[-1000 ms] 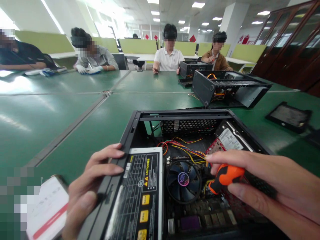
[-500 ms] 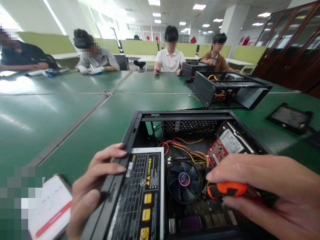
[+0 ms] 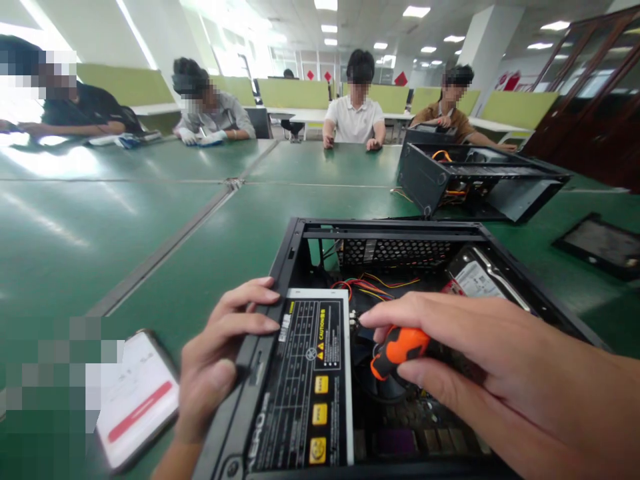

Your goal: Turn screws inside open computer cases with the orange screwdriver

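Green tabletop (image 3: 165, 267) bears an open case (image 3: 290, 240); right hand (image 3: 480, 360) grips an orange-black screwdriver (image 3: 400, 350), left hand (image 3: 220, 353) clasps the case's edge.

Green table (image 3: 75, 253) — open computer case (image 3: 390, 235) near, second case (image 3: 419, 179) beyond; red-striped white object (image 3: 143, 387) left, dark panel (image 3: 603, 241) right.

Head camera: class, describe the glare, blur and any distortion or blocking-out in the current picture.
Head view: white glare washes out the upper left and streaks the green table; the fan sits dim and soft behind the right hand; the cabinet leans as if stretched by a wide lens; coarse squares hide faces and the lower-left corner.
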{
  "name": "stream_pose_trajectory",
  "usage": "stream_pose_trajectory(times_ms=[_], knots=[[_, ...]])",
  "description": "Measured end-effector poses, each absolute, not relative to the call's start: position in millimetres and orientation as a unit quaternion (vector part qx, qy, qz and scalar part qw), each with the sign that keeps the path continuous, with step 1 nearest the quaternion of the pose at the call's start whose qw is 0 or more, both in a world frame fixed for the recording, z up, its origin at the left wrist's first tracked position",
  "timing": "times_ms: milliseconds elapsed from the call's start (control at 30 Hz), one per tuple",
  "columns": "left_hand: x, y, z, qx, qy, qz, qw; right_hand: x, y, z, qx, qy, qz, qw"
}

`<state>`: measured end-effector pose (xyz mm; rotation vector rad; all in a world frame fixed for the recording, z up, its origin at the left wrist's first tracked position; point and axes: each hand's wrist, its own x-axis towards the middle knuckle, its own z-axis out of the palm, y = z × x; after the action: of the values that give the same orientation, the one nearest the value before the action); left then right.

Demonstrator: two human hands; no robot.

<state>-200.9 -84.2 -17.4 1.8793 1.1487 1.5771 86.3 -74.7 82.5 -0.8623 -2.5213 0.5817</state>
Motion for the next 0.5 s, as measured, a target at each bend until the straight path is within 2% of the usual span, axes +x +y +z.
stream_pose_trajectory(times_ms=[500], knots=[[-201.6,-84.1,-18.5,0.690,0.383,0.571,0.224,80.6,-74.5,80.3,-0.269,-0.926,0.212,0.160]])
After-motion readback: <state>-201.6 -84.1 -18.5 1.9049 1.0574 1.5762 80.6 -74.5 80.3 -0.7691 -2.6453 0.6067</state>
